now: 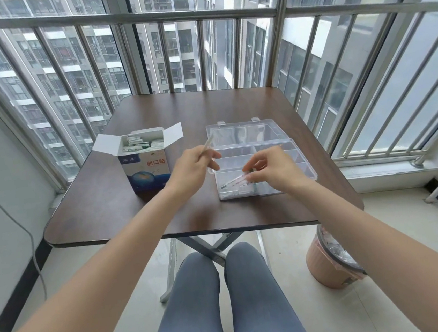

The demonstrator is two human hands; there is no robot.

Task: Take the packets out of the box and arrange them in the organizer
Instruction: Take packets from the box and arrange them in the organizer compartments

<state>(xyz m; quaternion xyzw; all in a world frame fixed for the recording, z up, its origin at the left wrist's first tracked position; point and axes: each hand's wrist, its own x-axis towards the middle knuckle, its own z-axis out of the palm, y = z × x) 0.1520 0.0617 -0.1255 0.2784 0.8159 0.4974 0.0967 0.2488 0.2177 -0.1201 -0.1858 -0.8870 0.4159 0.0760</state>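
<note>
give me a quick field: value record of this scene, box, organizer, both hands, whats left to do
box: white and blue carton, flaps open, upright on the table, packets still inside
organizer: clear plastic case, lid open, right of the box
left hand: left hand pinches a thin packet, raised between box and organizer
right hand: right hand holds packets over the organizer's near compartment
in organizer: some packets in the near compartment; far compartments look bare
left to do: more packets remain in the box
beside table: pink bin on the floor
</note>
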